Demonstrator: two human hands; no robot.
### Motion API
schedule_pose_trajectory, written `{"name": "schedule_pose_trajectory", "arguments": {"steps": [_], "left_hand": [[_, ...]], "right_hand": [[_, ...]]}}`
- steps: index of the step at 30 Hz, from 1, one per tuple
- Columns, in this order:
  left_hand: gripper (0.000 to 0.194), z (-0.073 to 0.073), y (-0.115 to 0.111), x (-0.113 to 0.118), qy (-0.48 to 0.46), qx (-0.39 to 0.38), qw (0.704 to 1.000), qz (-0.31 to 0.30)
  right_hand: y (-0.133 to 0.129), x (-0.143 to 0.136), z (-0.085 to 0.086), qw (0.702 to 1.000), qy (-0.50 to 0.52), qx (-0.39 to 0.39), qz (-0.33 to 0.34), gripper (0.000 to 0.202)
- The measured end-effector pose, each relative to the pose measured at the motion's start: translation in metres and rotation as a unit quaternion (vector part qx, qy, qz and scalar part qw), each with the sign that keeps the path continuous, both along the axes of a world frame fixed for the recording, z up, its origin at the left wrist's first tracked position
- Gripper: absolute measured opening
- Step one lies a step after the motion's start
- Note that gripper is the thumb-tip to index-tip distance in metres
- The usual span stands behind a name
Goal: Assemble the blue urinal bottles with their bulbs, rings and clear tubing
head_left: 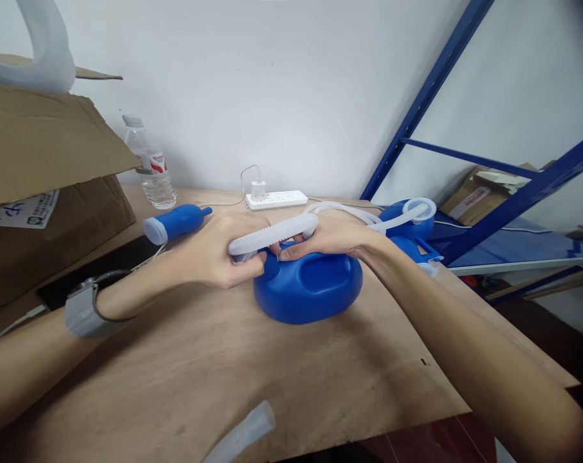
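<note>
A camera worn on the person's head looks forward and down, here in the room, across a light-brown wooden tabletop (185, 360) toward a plain white wall (291, 90). Bare forearms (417, 297) reach in from both sides; the left hand (224, 247) and right hand (323, 238) appear close, near mid-frame, with blue metal shelving (425, 96) farther off, right.

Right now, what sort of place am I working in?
Probably a workshop or packing room: there's a wooden worktop, an open cardboard box and blue metal shelving.
</note>
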State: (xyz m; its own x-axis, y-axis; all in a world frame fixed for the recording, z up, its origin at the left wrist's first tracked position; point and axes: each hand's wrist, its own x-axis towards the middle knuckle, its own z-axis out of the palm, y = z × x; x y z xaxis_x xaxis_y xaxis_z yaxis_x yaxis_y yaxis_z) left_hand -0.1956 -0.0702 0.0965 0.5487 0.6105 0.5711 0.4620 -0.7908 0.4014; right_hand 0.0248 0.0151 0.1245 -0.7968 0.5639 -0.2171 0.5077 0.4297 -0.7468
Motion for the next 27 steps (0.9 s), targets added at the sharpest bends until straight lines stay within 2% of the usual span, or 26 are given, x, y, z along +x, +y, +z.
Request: {"name": "schedule_pose_trajectory", "arguments": {"steps": [2,6,11,18,21,23,25,26,27], "left_hand": [[0.015,-0.003,0.001,-0.001,-0.030,0.023,0.999,-0.014],[0.016,-0.005,0.003,0.000,-0.045,0.028,0.998,-0.021],[0.012,-0.004,0.004,0.002,-0.038,0.015,0.999,-0.011],[0.011,-0.003,0.004,-0.004,-0.044,-0.025,0.998,-0.024],[0.014,-0.001,0.003,-0.005,-0.012,-0.037,0.999,0.030],[0.033,0.001,0.003,-0.008,-0.018,-0.047,0.993,0.107],[0.061,0.002,-0.001,-0.012,-0.059,-0.072,0.977,0.191],[0.068,0.002,-0.007,-0.015,-0.085,-0.082,0.967,0.226],[0.067,0.001,-0.015,-0.018,-0.102,-0.087,0.959,0.251]], "right_hand": [[0.000,0.001,0.000,1.000,0.004,0.007,0.007,0.043],[-0.002,0.001,0.002,1.000,0.001,0.008,-0.019,0.049],[-0.001,0.000,-0.001,1.000,0.000,-0.006,-0.017,0.049],[-0.004,0.003,0.000,0.999,-0.020,-0.023,-0.041,0.059],[-0.005,0.005,0.002,0.999,-0.008,-0.029,-0.035,0.063],[0.000,0.008,0.001,0.998,-0.007,-0.020,-0.052,0.064],[0.011,0.013,-0.001,0.995,-0.018,0.011,-0.096,0.068],[0.018,0.015,-0.003,0.992,-0.024,0.027,-0.122,0.072],[0.025,0.017,-0.005,0.988,-0.032,0.041,-0.147,0.077]]}}
